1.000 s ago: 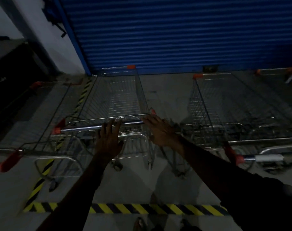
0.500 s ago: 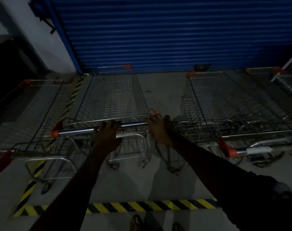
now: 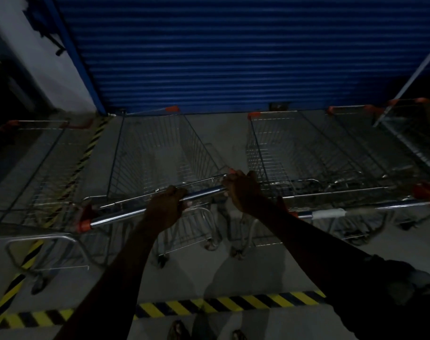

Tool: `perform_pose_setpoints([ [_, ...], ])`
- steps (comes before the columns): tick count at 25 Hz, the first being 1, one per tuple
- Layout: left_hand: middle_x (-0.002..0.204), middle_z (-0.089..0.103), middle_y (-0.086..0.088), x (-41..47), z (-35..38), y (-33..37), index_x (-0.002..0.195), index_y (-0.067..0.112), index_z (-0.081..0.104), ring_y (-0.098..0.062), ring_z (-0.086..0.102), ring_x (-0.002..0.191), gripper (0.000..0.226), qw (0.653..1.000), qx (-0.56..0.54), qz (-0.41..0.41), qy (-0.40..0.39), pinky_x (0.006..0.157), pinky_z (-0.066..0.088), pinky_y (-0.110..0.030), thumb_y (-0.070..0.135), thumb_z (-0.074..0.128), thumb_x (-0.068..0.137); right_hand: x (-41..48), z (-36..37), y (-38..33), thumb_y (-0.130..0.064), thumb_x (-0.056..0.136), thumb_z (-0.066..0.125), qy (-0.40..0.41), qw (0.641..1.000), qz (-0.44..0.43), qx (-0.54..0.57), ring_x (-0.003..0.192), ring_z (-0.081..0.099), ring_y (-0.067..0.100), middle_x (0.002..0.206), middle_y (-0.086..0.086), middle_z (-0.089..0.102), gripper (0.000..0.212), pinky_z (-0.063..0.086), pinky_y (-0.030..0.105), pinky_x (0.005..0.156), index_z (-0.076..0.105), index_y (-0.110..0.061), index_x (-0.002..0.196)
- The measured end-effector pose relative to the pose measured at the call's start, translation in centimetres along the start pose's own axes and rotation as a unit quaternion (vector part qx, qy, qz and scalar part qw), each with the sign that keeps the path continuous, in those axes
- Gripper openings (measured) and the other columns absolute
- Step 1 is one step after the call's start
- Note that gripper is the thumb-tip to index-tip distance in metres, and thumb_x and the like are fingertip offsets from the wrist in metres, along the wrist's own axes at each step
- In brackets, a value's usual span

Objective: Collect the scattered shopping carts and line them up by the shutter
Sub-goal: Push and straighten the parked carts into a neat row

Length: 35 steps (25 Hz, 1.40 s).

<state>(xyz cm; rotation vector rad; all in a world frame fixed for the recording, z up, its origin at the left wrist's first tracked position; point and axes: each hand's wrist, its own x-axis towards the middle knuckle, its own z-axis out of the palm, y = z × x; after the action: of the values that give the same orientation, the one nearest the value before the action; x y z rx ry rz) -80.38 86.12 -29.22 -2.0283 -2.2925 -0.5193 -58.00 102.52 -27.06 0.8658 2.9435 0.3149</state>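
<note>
Gripping chrome handle bar point(image 3: 116, 216) of middle shopping cart point(image 3: 196, 148): left hand point(image 3: 166, 204) mid-bar, right hand point(image 3: 242, 192) at right end, fingers wrapped round. Parked nose-in near blue shutter point(image 3: 233, 57), between left cart point(image 3: 37, 168) and right cart point(image 3: 307, 155).

Dim, grainy night view with wide-angle bending at the edges, faint glints on metal, soft shadows underfoot.

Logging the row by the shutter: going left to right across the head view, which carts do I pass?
The far-left cart → middle cart, gripped by left hand and right hand → right cart; carts beyond it overlap too much to order.
</note>
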Motion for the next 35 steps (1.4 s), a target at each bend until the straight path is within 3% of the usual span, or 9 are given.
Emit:
perform_pose_setpoints([
  [3, 0.099, 0.075, -0.002, -0.7, 0.6, 2.6, 0.128, 0.033, 0.057, -0.03, 0.072, 0.084, 0.056, 1.0, -0.02, 0.014, 0.008, 0.074, 0.056, -0.038, 0.069, 0.032, 0.092, -2.7, 2.5, 2.0, -0.035, 0.088, 0.067, 0.164, 0.946, 0.019, 0.28, 0.104, 0.063, 0.023, 0.101, 0.004, 0.072, 0.018, 0.052, 0.039, 0.089, 0.079, -0.022, 0.09],
  [5, 0.096, 0.075, 0.002, -1.3, 0.4, 3.6, 0.126, 0.038, 0.054, -0.026, 0.072, 0.084, 0.056, 0.999, -0.043, 0.025, -0.004, 0.073, 0.057, -0.036, 0.076, 0.029, 0.092, -4.5, 2.2, 3.2, -0.033, 0.081, 0.062, 0.242, 0.964, -0.002, 0.112, 0.091, 0.063, 0.024, 0.086, 0.002, 0.072, 0.017, 0.049, 0.044, 0.086, 0.077, -0.023, 0.082],
  [6, 0.094, 0.074, 0.005, -1.6, 0.3, 3.7, 0.126, 0.039, 0.053, -0.023, 0.072, 0.083, 0.059, 0.998, -0.055, 0.029, -0.016, 0.073, 0.056, -0.035, 0.079, 0.027, 0.091, -5.1, 1.8, 3.6, -0.031, 0.077, 0.066, 0.199, 0.979, -0.037, 0.021, 0.089, 0.065, 0.028, 0.087, 0.004, 0.072, 0.017, 0.048, 0.049, 0.086, 0.077, -0.022, 0.086],
  [8, 0.087, 0.071, 0.01, -2.3, -0.3, 3.8, 0.124, 0.041, 0.053, -0.015, 0.07, 0.079, 0.061, 0.997, -0.065, 0.026, -0.043, 0.071, 0.056, -0.032, 0.083, 0.024, 0.089, -6.4, 0.5, 3.9, -0.031, 0.074, 0.075, 0.106, 0.993, -0.051, 0.032, 0.078, 0.068, 0.032, 0.086, 0.004, 0.072, 0.016, 0.051, 0.048, 0.079, 0.075, -0.023, 0.087],
  [11, 0.079, 0.069, 0.013, -3.4, -1.3, 4.1, 0.116, 0.043, 0.056, -0.01, 0.069, 0.073, 0.059, 0.997, -0.034, 0.052, -0.04, 0.066, 0.055, -0.029, 0.086, 0.027, 0.089, -8.9, -0.5, 3.4, -0.052, 0.081, 0.063, 0.057, 0.994, -0.033, 0.084, 0.104, 0.064, 0.032, 0.117, 0.003, 0.07, 0.028, 0.043, 0.049, 0.088, 0.073, -0.029, 0.095],
  [13, 0.075, 0.07, 0.011, -4.3, -1.3, 4.2, 0.111, 0.04, 0.06, -0.012, 0.069, 0.069, 0.054, 0.997, -0.008, 0.082, -0.008, 0.06, 0.05, -0.026, 0.082, 0.034, 0.091, -10.4, -0.1, 2.7, -0.067, 0.078, 0.053, 0.112, 0.99, -0.01, 0.084, 0.125, 0.051, 0.035, 0.137, 0.004, 0.06, 0.044, 0.036, 0.053, 0.096, 0.073, -0.035, 0.1],
  [22, 0.066, 0.068, 0.007, -5.3, -0.7, 4.4, 0.107, 0.035, 0.065, -0.015, 0.069, 0.062, 0.049, 0.983, -0.011, 0.178, 0.028, 0.053, 0.052, -0.028, 0.075, 0.038, 0.094, -15.4, 2.2, 1.1, -0.065, 0.086, 0.064, 0.124, 0.989, 0.057, 0.055, 0.145, 0.035, 0.041, 0.158, 0.006, 0.042, 0.05, 0.027, 0.064, 0.108, 0.061, -0.032, 0.123],
  [28, 0.074, 0.07, 0.008, -3.1, 0.5, 7.3, 0.106, 0.038, 0.063, -0.013, 0.07, 0.07, 0.049, 0.983, -0.029, 0.182, 0.013, 0.057, 0.045, -0.024, 0.077, 0.038, 0.092, -16.2, 2.4, 3.8, -0.073, 0.087, 0.035, -0.029, 0.993, 0.108, 0.045, 0.152, 0.03, 0.035, 0.162, 0.004, 0.038, 0.07, 0.024, 0.071, 0.11, 0.053, -0.034, 0.142],
  [35, 0.083, 0.074, 0.008, -2.2, 1.6, 7.7, 0.115, 0.042, 0.065, -0.015, 0.072, 0.081, 0.046, 0.991, -0.018, 0.135, -0.017, 0.068, 0.056, -0.03, 0.076, 0.049, 0.09, -16.9, 4.4, 5.2, -0.061, 0.093, 0.041, -0.02, 0.992, 0.084, 0.094, 0.146, 0.038, 0.045, 0.161, 0.019, 0.037, 0.069, 0.04, 0.066, 0.107, 0.06, -0.015, 0.141],
])
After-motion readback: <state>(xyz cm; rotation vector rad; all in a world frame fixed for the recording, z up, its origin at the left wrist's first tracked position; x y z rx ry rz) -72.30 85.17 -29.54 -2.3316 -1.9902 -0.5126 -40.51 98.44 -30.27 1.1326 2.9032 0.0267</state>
